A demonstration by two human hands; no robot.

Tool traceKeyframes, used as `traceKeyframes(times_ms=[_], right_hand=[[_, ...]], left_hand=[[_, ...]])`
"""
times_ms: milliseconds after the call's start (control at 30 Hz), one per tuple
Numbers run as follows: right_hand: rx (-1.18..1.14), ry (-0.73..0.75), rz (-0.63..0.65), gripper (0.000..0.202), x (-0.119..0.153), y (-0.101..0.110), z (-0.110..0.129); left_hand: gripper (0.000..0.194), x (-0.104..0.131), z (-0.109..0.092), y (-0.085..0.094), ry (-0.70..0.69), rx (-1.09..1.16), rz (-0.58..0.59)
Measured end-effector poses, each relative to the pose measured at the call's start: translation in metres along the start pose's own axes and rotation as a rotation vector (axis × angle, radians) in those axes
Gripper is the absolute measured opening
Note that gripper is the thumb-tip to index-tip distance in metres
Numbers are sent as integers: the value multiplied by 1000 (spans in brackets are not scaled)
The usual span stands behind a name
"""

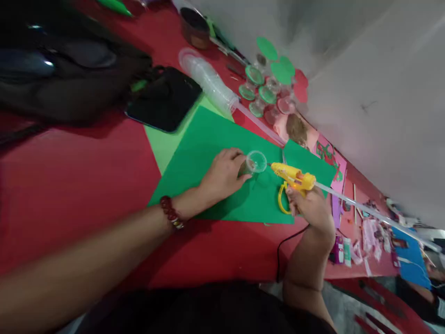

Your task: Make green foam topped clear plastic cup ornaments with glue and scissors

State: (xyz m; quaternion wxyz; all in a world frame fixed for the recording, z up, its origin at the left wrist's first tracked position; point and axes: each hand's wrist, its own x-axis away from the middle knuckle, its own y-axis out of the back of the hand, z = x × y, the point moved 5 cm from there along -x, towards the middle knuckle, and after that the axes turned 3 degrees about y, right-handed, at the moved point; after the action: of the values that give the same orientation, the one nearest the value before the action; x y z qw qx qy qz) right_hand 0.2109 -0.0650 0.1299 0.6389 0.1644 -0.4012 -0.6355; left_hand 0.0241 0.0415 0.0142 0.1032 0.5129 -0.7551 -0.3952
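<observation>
Bench (114, 171) is covered in red and backed by a grey wall (368, 88). A green sheet (194, 157) is spread on it, and over this a clear cup (256, 161) is gripped by the left hand (225, 172). A yellow glue gun (292, 175) is gripped by the right hand (313, 208), its nozzle (270, 164) just beside the cup. Stacked cups (212, 83) are laid near the wall; grey floor (351, 299) is glimpsed.

At upper left, a bulky black bag (69, 83) beside a flat black rectangular device (168, 99); farther back, a dark brown cylindrical container (197, 38); at right, a blue sheet (413, 266).
</observation>
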Motion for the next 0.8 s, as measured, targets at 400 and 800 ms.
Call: traceKeyframes(times_ms=[400,800], right_hand=[[175,32,30,65,11,5,29],[138,16,26,56,10,3,31]], left_hand=[[33,1,1,2,7,21,-7],[33,1,1,0,16,15,-9]])
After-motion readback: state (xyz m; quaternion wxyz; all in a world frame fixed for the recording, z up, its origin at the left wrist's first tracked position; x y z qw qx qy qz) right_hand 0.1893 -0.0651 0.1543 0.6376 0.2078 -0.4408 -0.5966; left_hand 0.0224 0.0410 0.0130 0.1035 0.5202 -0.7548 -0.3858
